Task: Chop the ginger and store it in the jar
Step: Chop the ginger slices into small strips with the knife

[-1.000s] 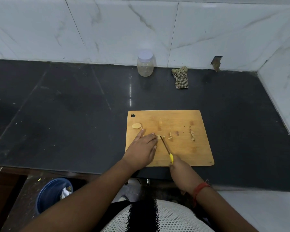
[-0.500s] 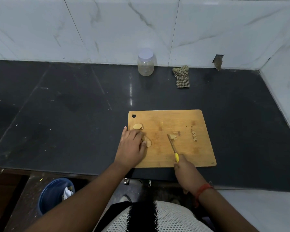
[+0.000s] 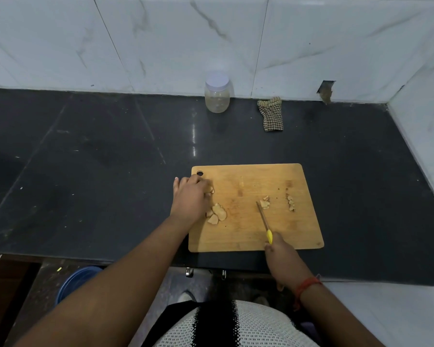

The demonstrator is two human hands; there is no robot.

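Note:
A wooden chopping board (image 3: 246,236) lies on the black counter in front of me. My left hand (image 3: 191,199) rests curled over the board's left edge, its fingertips on a ginger slice (image 3: 210,190). Just right of that hand lie a few flat ginger slices (image 3: 217,213). My right hand (image 3: 283,259) grips a yellow-handled knife (image 3: 264,221), blade pointing away, its tip beside a small heap of chopped ginger (image 3: 264,203). A thin row of chopped bits (image 3: 290,202) lies further right. The lidded clear jar (image 3: 217,92) stands at the wall.
A checked cloth (image 3: 271,113) lies right of the jar by the wall. A white side wall (image 3: 426,136) closes the counter on the right. Below the counter's front edge at the left sits a blue bucket (image 3: 73,284).
My left hand has moved left from the board's middle to its left edge, onto the far slice. The knife has shifted right and pushed the cut pieces into a heap.

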